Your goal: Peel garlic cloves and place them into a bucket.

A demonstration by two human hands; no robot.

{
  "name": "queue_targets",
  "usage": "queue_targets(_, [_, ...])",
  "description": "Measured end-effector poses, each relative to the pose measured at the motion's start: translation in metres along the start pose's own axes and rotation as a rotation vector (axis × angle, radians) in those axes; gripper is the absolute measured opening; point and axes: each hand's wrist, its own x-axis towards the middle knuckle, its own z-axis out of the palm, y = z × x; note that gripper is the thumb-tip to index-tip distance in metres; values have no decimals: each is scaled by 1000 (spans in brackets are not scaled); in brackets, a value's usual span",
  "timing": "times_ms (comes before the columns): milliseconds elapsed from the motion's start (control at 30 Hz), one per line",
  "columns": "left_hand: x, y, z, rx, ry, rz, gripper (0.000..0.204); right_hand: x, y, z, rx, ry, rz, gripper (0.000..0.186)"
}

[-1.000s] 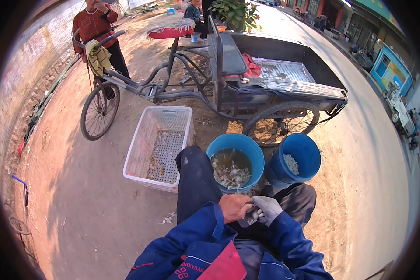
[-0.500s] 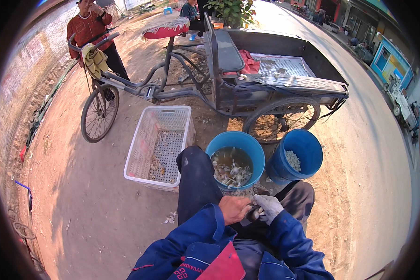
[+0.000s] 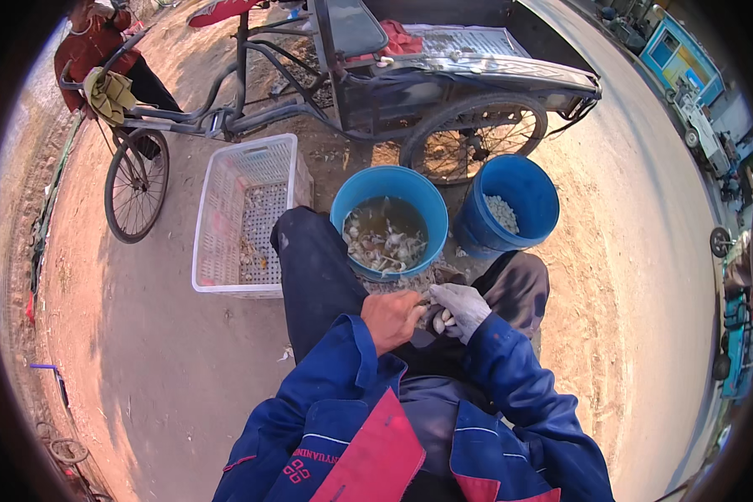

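Note:
My left hand (image 3: 386, 320), bare, has its fingers bent and pinched against my gloved right hand (image 3: 465, 309), over my lap; what they pinch is too small to make out. The white-gloved right hand is closed around several pale garlic cloves (image 3: 442, 321). Just beyond my knees stands a blue bucket (image 3: 389, 180) of murky water with garlic bulbs and peel (image 3: 385, 247) in it. To its right a deeper blue bucket (image 3: 527, 192) holds small white cloves (image 3: 500, 213).
A white perforated crate (image 3: 217, 197) with scraps sits at the left. Behind the containers is a cargo tricycle (image 3: 443, 79) with a person (image 3: 96, 54) in red standing at its handlebar. A road (image 3: 669, 276) runs along the right, with parked vehicles (image 3: 694, 109) and a blue kiosk (image 3: 678, 58).
The view has tipped downward, so the tricycle, buckets and crate appear higher and farther left in the picture. Both hands remain together over my lap, with only slight finger movement.

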Motion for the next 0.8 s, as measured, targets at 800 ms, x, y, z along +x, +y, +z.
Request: queue_targets(800, [-8, -32, 38, -160, -41, -27, 18, 25, 36, -3, 92, -41, 28, 44])
